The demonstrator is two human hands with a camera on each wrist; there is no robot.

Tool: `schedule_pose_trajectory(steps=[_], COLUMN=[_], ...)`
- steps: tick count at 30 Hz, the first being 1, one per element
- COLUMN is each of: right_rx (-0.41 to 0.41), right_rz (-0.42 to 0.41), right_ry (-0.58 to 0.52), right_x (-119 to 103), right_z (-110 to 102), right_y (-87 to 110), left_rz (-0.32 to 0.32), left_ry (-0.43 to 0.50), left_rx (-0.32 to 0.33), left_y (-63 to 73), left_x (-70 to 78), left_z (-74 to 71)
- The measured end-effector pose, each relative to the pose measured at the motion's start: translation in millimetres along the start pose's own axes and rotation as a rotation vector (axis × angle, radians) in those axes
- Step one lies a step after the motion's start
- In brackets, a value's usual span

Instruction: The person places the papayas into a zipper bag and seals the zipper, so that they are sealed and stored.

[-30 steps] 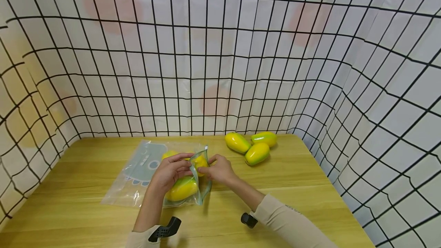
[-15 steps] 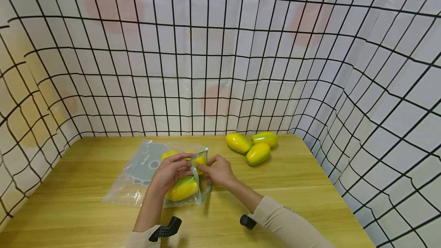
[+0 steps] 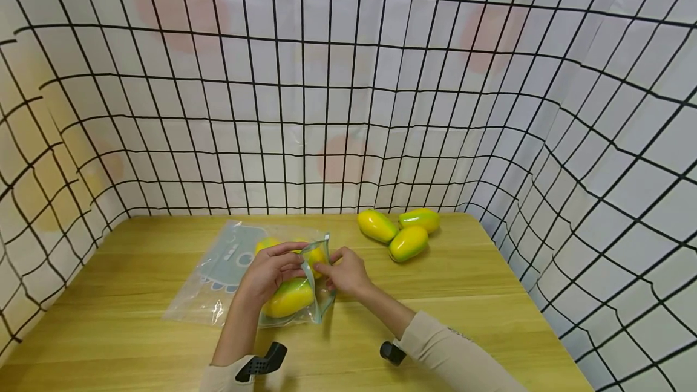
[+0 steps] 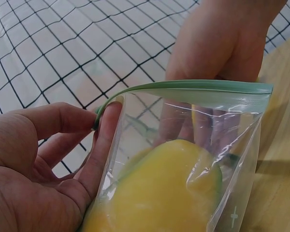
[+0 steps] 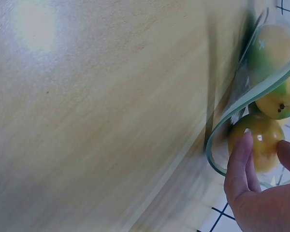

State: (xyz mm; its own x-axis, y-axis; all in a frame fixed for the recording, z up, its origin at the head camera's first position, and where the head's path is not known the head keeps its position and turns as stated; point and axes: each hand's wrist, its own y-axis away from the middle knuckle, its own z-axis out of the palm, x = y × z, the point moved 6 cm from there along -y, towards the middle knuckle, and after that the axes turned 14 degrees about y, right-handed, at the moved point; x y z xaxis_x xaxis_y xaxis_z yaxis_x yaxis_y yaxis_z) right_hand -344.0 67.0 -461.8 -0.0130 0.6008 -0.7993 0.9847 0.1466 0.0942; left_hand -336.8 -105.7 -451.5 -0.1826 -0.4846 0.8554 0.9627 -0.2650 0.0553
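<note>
A clear zip bag point(image 3: 182, 304) with a pale blue print lies on the table, its green-edged mouth facing right. Several yellow-green mangoes are in it, one mango point(image 3: 288, 298) lying in front by the opening. My left hand point(image 3: 267, 274) pinches the bag's green zip edge point(image 4: 183, 86) between thumb and fingers and holds the mouth apart. At the opening my right hand point(image 3: 348, 271) grips the end of another mango point(image 5: 258, 145), fingertips on one side and thumb on the other. Part of that mango is hidden behind the left fingers in the head view.
Three loose mangoes point(image 3: 408, 244) sit grouped at the back right of the wooden table point(image 3: 468, 313). A black wire grid point(image 3: 348, 120) with white sheeting behind it stands along the back and both sides. Each sleeve carries a black wrist camera point(image 3: 261, 363).
</note>
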Motion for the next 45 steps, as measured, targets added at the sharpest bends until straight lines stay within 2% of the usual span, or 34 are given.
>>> schedule_pose_trajectory(steps=[8,13,16,23,28,38,45], right_rx=[-0.010,-0.009,0.015,0.082,0.097,0.090,0.054], right_rz=[0.000,-0.002,-0.007,0.038,0.063,0.051,0.049], right_ry=[0.056,0.087,0.104,0.149,0.191,0.270,0.322], right_x=[1,3,5,15,24,44,59], right_z=[-2,-13,-27,-66,-92,-151,-178], right_y=[1.8,3.8,5.7,10.2,12.7,11.3,10.6], left_rz=[-0.003,-0.001,-0.001,-0.003,-0.003,-0.006,-0.003], left_ry=[0.012,0.015,0.016,0.015,0.020,0.036,0.039], left_rx=[-0.002,0.005,0.008,0.016,0.026,0.013,0.010], left_y=[-0.4,-0.4,-0.2,2.0,2.1,1.9,2.8], left_x=[-0.3,0.3,0.7,1.8,2.2,1.3,2.7], left_z=[-1.4,-1.6,-1.8,-2.4,-3.9,-5.4,-5.6])
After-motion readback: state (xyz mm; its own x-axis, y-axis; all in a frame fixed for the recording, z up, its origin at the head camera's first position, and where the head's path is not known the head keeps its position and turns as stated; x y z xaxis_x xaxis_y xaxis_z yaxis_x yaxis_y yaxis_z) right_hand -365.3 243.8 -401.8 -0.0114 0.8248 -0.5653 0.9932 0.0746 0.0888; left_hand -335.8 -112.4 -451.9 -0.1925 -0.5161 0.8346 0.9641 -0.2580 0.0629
